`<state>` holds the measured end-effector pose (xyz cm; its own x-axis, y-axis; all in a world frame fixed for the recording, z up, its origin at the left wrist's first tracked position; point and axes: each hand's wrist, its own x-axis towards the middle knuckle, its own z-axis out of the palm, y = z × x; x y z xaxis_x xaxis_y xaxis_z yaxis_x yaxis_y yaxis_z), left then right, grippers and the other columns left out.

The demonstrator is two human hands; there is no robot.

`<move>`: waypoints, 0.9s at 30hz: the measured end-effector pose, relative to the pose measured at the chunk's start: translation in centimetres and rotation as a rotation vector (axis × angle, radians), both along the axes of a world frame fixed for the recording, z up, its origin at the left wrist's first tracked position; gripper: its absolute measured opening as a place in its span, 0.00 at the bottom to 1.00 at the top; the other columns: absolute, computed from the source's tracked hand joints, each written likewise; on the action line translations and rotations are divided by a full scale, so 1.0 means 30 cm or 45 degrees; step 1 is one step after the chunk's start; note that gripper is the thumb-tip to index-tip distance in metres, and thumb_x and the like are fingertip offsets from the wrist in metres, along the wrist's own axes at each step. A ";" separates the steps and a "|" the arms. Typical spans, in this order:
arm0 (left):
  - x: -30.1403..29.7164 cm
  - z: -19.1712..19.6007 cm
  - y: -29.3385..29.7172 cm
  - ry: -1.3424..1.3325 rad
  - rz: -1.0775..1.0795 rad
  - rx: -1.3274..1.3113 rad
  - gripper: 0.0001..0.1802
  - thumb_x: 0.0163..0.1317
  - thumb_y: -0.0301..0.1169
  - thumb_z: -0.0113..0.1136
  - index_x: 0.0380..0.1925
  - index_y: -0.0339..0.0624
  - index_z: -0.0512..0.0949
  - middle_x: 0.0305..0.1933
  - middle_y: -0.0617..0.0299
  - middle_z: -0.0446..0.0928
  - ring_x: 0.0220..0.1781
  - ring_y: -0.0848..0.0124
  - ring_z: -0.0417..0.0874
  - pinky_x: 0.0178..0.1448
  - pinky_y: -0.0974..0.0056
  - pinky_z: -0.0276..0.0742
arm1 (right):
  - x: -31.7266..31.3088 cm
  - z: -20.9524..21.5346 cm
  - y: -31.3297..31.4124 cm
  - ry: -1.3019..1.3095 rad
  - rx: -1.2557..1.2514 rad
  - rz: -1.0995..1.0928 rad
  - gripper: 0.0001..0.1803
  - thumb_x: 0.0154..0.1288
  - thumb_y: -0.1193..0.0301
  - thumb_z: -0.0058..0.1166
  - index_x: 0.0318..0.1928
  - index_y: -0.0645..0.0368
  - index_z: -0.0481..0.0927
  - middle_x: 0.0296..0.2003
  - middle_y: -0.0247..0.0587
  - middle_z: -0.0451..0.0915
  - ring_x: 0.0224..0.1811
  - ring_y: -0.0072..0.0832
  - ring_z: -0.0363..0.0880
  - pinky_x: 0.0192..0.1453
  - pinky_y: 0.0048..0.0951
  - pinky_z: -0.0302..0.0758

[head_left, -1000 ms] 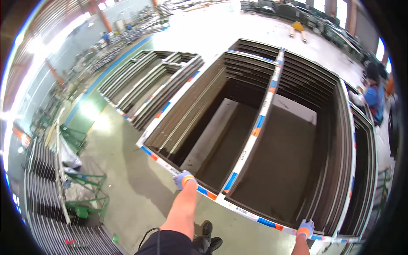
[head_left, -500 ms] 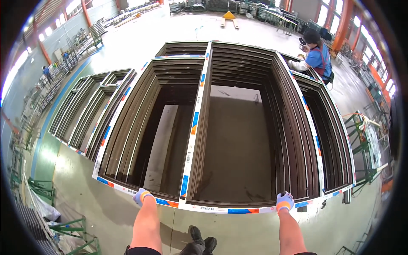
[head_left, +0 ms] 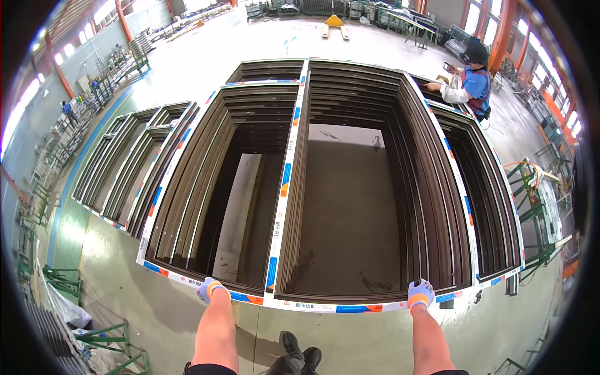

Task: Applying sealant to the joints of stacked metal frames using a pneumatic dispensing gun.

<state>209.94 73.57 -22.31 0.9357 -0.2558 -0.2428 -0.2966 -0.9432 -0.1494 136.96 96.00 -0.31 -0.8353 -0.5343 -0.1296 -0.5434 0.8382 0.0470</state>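
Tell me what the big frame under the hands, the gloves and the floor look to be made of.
Frame: probably extruded metal, likely aluminium, with a dark brown matt coat; its straight stepped profiles suggest this. White protective film with blue and orange marks covers the faces.
Gloves on the left hand and right hand: knitted fabric, bluish, with orange cuffs.
Floor: smooth concrete, glossy, possibly sealed; it reflects light.

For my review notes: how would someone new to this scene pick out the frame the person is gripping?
On the workshop floor, find the widest stack of dark window frames at centre. The top frame is the one, with the left hand and right hand on its near rail. Unlike neighbouring stacks, it has a taped white centre bar.
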 end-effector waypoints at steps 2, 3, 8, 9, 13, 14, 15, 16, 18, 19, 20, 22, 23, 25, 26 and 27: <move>0.077 0.075 0.013 -0.074 0.078 -0.079 0.32 0.59 0.50 0.57 0.51 0.32 0.72 0.49 0.48 0.82 0.46 0.54 0.87 0.49 0.52 0.83 | 0.037 -0.016 -0.047 -0.028 -0.031 0.042 0.18 0.63 0.52 0.52 0.39 0.52 0.84 0.42 0.43 0.85 0.51 0.40 0.82 0.56 0.41 0.76; -0.094 0.066 0.083 -0.039 0.050 -0.036 0.32 0.59 0.50 0.57 0.51 0.32 0.72 0.49 0.48 0.82 0.46 0.54 0.87 0.49 0.52 0.83 | 0.013 -0.024 -0.010 0.007 0.012 0.013 0.18 0.63 0.52 0.52 0.39 0.52 0.84 0.42 0.43 0.85 0.51 0.40 0.82 0.56 0.41 0.76; -0.383 0.415 0.008 0.056 0.446 -0.544 0.29 0.59 0.51 0.56 0.49 0.35 0.74 0.49 0.50 0.82 0.48 0.56 0.87 0.50 0.53 0.83 | -0.035 0.073 0.053 -0.083 0.039 -0.106 0.20 0.62 0.52 0.53 0.42 0.55 0.84 0.43 0.44 0.83 0.51 0.40 0.81 0.57 0.42 0.75; -0.269 0.397 0.005 0.039 0.220 -0.246 0.27 0.62 0.47 0.58 0.52 0.38 0.75 0.48 0.51 0.82 0.50 0.61 0.86 0.49 0.53 0.83 | -0.011 0.029 0.008 -0.012 0.030 -0.057 0.21 0.62 0.52 0.52 0.42 0.55 0.84 0.43 0.44 0.84 0.51 0.40 0.81 0.57 0.42 0.75; -0.193 0.390 0.013 0.139 -0.326 0.391 0.21 0.64 0.37 0.62 0.58 0.51 0.77 0.49 0.62 0.81 0.48 0.69 0.85 0.45 0.61 0.80 | -0.013 -0.022 -0.021 -0.069 0.029 0.004 0.21 0.62 0.51 0.50 0.42 0.53 0.84 0.44 0.42 0.84 0.52 0.38 0.81 0.56 0.42 0.74; -0.319 0.413 0.004 0.126 -0.264 0.372 0.19 0.65 0.37 0.60 0.57 0.50 0.78 0.48 0.63 0.81 0.48 0.67 0.85 0.45 0.63 0.80 | -0.047 -0.004 0.041 -0.035 0.044 -0.033 0.21 0.62 0.51 0.50 0.42 0.53 0.84 0.44 0.42 0.84 0.52 0.38 0.81 0.57 0.42 0.74; -0.304 0.420 0.020 0.245 0.040 -0.102 0.19 0.66 0.40 0.55 0.53 0.42 0.77 0.45 0.59 0.81 0.46 0.64 0.86 0.44 0.61 0.81 | -0.043 -0.010 0.040 0.028 0.013 -0.015 0.20 0.62 0.52 0.50 0.41 0.52 0.84 0.44 0.42 0.84 0.52 0.38 0.81 0.56 0.42 0.74; -0.308 0.423 0.016 0.245 0.025 -0.103 0.19 0.66 0.40 0.55 0.53 0.42 0.77 0.45 0.59 0.81 0.46 0.64 0.86 0.44 0.61 0.81 | -0.045 -0.004 0.047 0.028 0.011 -0.029 0.20 0.62 0.52 0.50 0.41 0.52 0.84 0.44 0.42 0.84 0.52 0.38 0.81 0.56 0.42 0.74; -0.311 0.434 0.011 0.056 0.457 -0.532 0.22 0.63 0.43 0.52 0.48 0.37 0.75 0.45 0.55 0.81 0.44 0.61 0.87 0.43 0.57 0.82 | -0.037 0.016 0.032 -0.035 0.006 -0.046 0.17 0.62 0.54 0.51 0.38 0.51 0.86 0.44 0.43 0.84 0.52 0.39 0.82 0.58 0.40 0.75; -0.306 0.434 0.014 0.054 0.452 -0.533 0.22 0.63 0.43 0.52 0.48 0.37 0.75 0.45 0.55 0.81 0.44 0.61 0.87 0.43 0.57 0.82 | -0.028 0.023 0.028 -0.032 -0.006 -0.041 0.17 0.62 0.54 0.52 0.38 0.52 0.86 0.44 0.44 0.84 0.51 0.40 0.82 0.58 0.40 0.75; -0.301 0.429 0.018 0.050 0.443 -0.555 0.22 0.62 0.43 0.52 0.48 0.36 0.75 0.45 0.54 0.80 0.43 0.61 0.87 0.43 0.56 0.83 | -0.024 0.029 0.026 -0.034 -0.005 -0.046 0.17 0.62 0.54 0.52 0.38 0.52 0.86 0.44 0.44 0.84 0.51 0.40 0.82 0.58 0.40 0.75; -0.318 0.416 0.017 0.055 0.419 -0.593 0.24 0.59 0.44 0.53 0.46 0.35 0.74 0.45 0.52 0.80 0.42 0.59 0.88 0.42 0.52 0.83 | -0.030 0.041 0.036 -0.040 -0.010 -0.058 0.17 0.62 0.54 0.52 0.38 0.52 0.86 0.43 0.44 0.84 0.51 0.40 0.82 0.58 0.40 0.75; -0.338 0.405 0.013 0.065 0.406 -0.584 0.24 0.59 0.44 0.53 0.46 0.35 0.74 0.45 0.52 0.80 0.42 0.59 0.88 0.42 0.52 0.83 | -0.038 0.042 0.052 -0.032 -0.004 -0.073 0.17 0.62 0.54 0.52 0.38 0.52 0.86 0.43 0.44 0.84 0.51 0.40 0.82 0.58 0.40 0.75; -0.379 0.416 0.009 0.127 0.420 -0.570 0.22 0.62 0.42 0.52 0.47 0.34 0.74 0.44 0.53 0.80 0.44 0.61 0.87 0.42 0.55 0.83 | -0.049 0.045 0.075 0.020 -0.021 -0.081 0.17 0.62 0.54 0.52 0.37 0.52 0.86 0.43 0.44 0.84 0.51 0.40 0.82 0.58 0.40 0.75; -0.318 0.323 0.001 0.124 0.420 -0.574 0.22 0.62 0.42 0.52 0.47 0.34 0.74 0.44 0.53 0.80 0.44 0.61 0.87 0.42 0.55 0.83 | -0.046 0.047 0.070 0.016 -0.024 -0.081 0.17 0.62 0.54 0.52 0.37 0.52 0.86 0.43 0.44 0.84 0.51 0.40 0.82 0.58 0.40 0.75; -0.099 0.285 0.003 0.013 0.336 -0.397 0.22 0.64 0.41 0.51 0.47 0.33 0.74 0.45 0.53 0.80 0.45 0.61 0.87 0.42 0.56 0.82 | 0.016 0.029 -0.036 -0.086 -0.052 -0.015 0.18 0.62 0.53 0.52 0.39 0.52 0.85 0.44 0.43 0.84 0.51 0.39 0.82 0.58 0.41 0.74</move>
<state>206.98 73.66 -13.76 0.9770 -0.0700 -0.2014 -0.0383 -0.9868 0.1574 137.43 94.94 0.56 -0.8318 -0.5304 -0.1638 -0.5342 0.8450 -0.0240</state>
